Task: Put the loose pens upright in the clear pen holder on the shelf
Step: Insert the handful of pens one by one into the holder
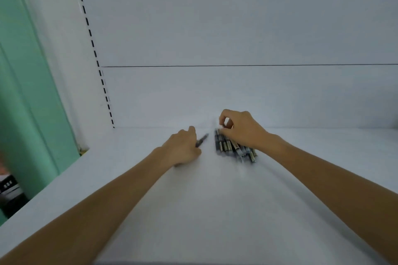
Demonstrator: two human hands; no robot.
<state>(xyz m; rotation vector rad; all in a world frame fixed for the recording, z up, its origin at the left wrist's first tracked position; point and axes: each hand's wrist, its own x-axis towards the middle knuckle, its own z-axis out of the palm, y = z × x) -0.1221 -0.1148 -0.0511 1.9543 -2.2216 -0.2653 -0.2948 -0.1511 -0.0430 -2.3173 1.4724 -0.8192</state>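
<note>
Pens (pixel 231 147) — dark, heaped | left fingers (pixel 191 131) grip one pen (pixel 202 139) | right fingers (pixel 223 116) pinch heap

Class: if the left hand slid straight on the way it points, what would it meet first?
The left hand would probably meet the far end of the pen pile, beside the right hand; depth unclear.

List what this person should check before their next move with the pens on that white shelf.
1. Left hand grips a single pen: ok.
2. Right hand has a firm pinch on the pile of pens: cannot tell; it is curled over the far end.
3. Clear pen holder in sight: not ok, none visible.
4. Piled pens upright: not ok, they lie flat.
5. Shelf has free room around the pile: ok.
</note>
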